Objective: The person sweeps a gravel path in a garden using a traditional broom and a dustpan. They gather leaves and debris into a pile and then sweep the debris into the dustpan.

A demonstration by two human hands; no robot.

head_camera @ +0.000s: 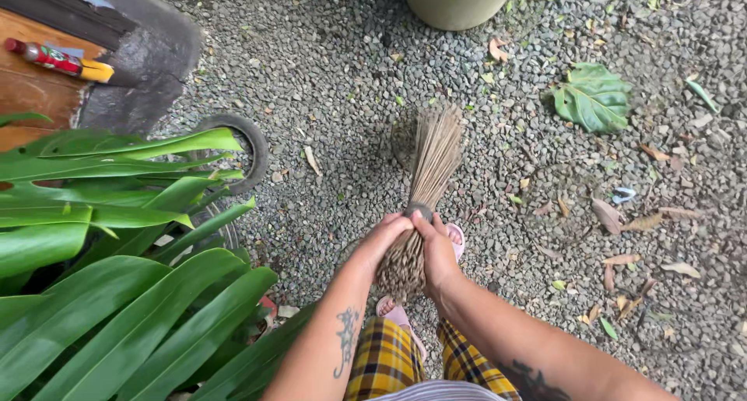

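Tan stick broom (pixel 430 163), yellow-plaid shorts (pixel 387 356), grey gravel (pixel 342 66)

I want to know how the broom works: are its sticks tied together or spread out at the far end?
Spread. The stick broom is bound by a dark ring under both hands, and its tips fan out on the gravel.

Both hands, left hand (pixel 379 241) and right hand (pixel 436 253), clasped together.
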